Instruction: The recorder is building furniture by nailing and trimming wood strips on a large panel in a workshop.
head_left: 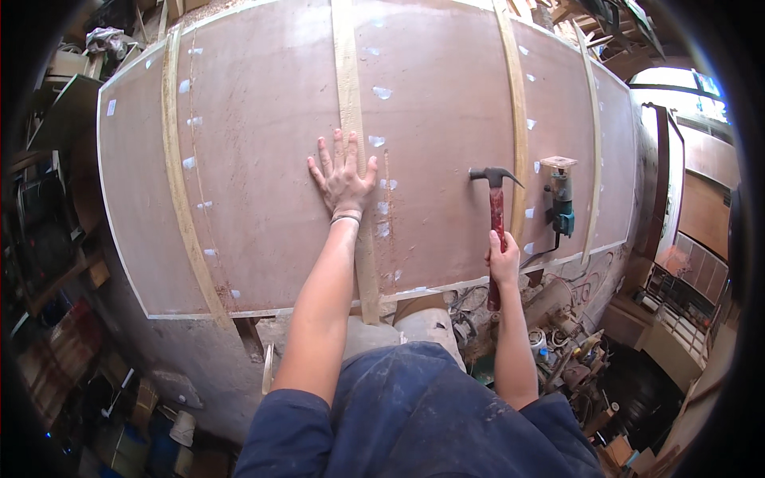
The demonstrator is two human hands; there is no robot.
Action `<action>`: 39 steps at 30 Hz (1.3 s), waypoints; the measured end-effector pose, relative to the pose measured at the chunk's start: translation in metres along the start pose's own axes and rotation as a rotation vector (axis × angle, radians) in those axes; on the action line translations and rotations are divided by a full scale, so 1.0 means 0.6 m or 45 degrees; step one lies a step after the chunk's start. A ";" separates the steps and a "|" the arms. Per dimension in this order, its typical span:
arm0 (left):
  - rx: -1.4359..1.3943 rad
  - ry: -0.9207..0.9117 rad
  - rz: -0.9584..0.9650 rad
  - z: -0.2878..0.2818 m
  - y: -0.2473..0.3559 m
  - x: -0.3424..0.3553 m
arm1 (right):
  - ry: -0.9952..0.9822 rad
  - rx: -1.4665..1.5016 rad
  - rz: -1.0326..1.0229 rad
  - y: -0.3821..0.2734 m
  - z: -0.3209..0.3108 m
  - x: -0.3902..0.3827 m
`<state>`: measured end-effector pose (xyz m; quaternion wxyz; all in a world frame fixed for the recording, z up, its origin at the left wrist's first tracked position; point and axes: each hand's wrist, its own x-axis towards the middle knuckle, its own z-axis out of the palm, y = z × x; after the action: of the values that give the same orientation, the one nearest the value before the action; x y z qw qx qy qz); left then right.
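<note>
A large brown plywood panel [263, 95] lies flat before me. My left hand [343, 179] presses flat, fingers spread, on the middle pale wooden strip [345, 72] that runs across the panel. My right hand [503, 263] grips the red handle of a claw hammer [496, 209], whose dark head hovers over the panel to the right of the strip. Small white blobs of glue [382, 92] dot the board beside the strips.
Other wooden strips cross the panel at left [175, 183] and right [518, 119]. A teal electric router [561, 199] stands on the panel's right part. Tools and machine parts [558, 342] crowd the floor at lower right; shelves with clutter [56, 239] line the left.
</note>
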<state>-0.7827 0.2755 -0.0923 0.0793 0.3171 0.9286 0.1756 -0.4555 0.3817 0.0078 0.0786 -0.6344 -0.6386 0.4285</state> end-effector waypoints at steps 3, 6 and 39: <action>0.115 0.033 0.016 0.010 -0.018 -0.001 | -0.068 0.117 0.075 0.023 -0.042 -0.008; 0.134 0.074 0.024 0.009 -0.027 0.000 | -0.083 0.102 0.091 0.042 -0.089 -0.001; 0.061 -0.164 -0.171 0.001 -0.001 0.008 | 0.478 2.387 1.180 0.043 -0.180 0.353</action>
<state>-0.7866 0.2786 -0.0934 0.1427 0.2665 0.9447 0.1270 -0.4052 0.6116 -0.0358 0.4624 -0.5578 0.2731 0.6328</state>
